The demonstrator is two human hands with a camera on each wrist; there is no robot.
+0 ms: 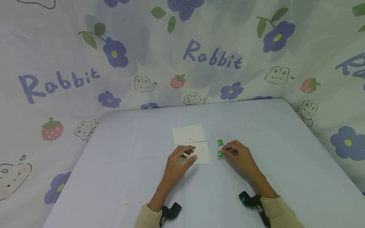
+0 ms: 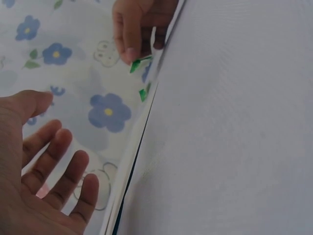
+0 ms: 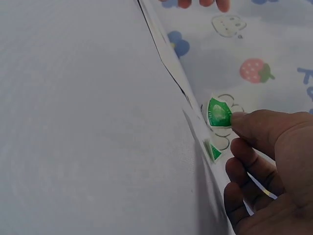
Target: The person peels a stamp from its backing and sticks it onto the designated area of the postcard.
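Note:
My right hand [image 1: 240,158] pinches a small green sticker [image 3: 219,113] with a white border between thumb and fingertips. A second green sticker [image 1: 219,142] lies just beyond it on the table; in the right wrist view this other sticker shows as a green corner below the held one. My left hand [image 1: 176,164] hovers over the nearer of two white paper sheets [image 1: 203,153], fingers loosely bent and nothing in them. It covers that sheet's left part. The farther sheet [image 1: 188,134] carries a small faint mark near its lower edge.
A pale cloth covers the table [image 1: 128,142]. Behind it hangs a curtain [image 1: 159,57] printed with flowers, strawberries and rabbits. Dark wrist devices [image 1: 171,211] sit at both cuffs.

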